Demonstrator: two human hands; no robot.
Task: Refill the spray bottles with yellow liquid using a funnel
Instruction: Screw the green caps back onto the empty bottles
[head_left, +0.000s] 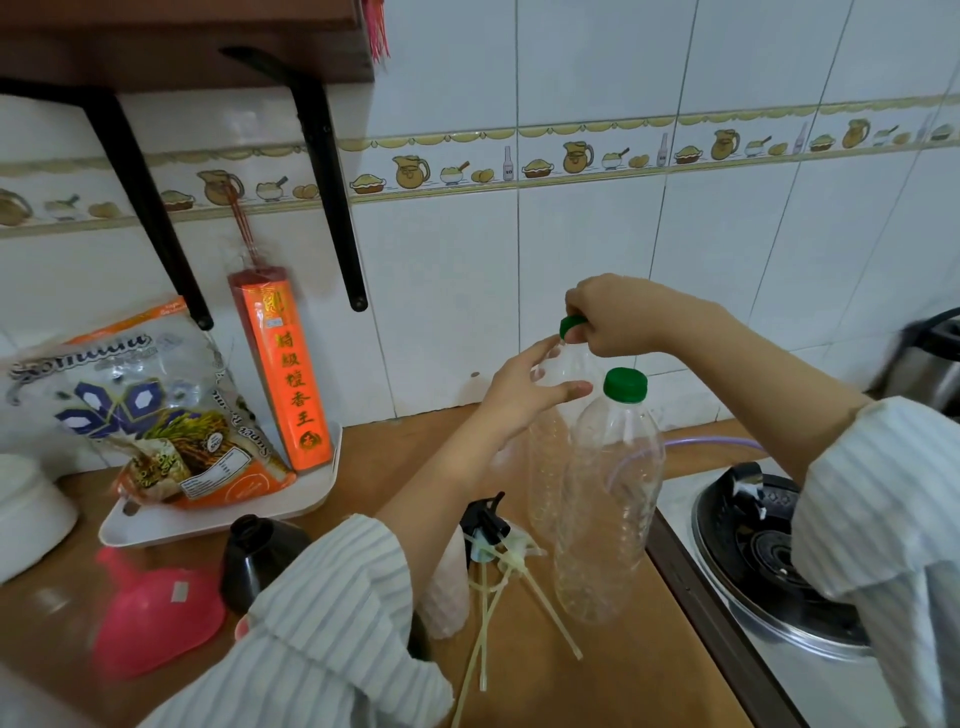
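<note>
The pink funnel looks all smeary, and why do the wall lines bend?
Head view: the pink funnel near the lower left edge is motion-blurred; the wide lens bows the wall tile lines; the green cap mid-frame stays fairly sharp.

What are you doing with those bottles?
A person is working at a kitchen counter. The right hand pinches the green cap of a clear bottle, and the left hand steadies its neck. A second capped bottle stands beside it. The pink funnel, dark spray bottle and spray heads wait nearby, unused.
</note>
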